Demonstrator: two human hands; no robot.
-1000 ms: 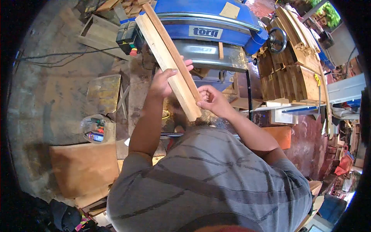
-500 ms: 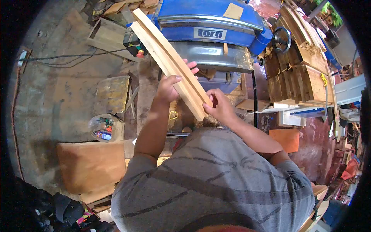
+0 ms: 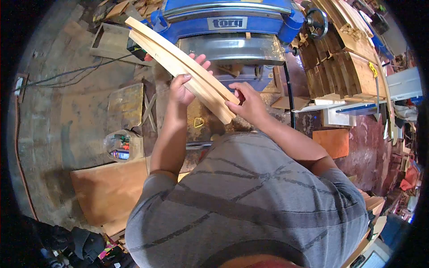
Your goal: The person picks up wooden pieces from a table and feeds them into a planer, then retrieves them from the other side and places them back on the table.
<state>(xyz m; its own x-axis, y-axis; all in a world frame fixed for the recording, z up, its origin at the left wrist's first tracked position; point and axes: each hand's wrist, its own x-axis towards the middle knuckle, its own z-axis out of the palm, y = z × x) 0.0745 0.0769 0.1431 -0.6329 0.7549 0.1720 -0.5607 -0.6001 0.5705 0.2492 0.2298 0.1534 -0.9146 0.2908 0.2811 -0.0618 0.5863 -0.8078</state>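
Observation:
I hold a long, pale wooden strip (image 3: 172, 58) with a groove running down its length. It slants from the upper left to a near end in front of my chest. My left hand (image 3: 181, 90) cradles it around the middle, thumb over the near edge and fingers showing beyond the far edge. Close to the near end, my right hand (image 3: 248, 105) grips the strip's right edge between thumb and fingers. The strip is held up in front of a blue machine (image 3: 192, 27) marked "torq", its far end overlapping the machine's left side in this view.
A metal machine bed (image 3: 223, 48) lies beyond my hands. Stacked boards (image 3: 330, 73) stand at the right, near a handwheel (image 3: 317, 23). On the left are a bag of small items (image 3: 121, 147), a plywood sheet (image 3: 111, 190) and a cable (image 3: 73, 70) over the floor.
The strip and both hands have shifted left and slightly up in view, and the strip lies at a flatter slant. The whole view has shifted a little too. Both hands keep their hold.

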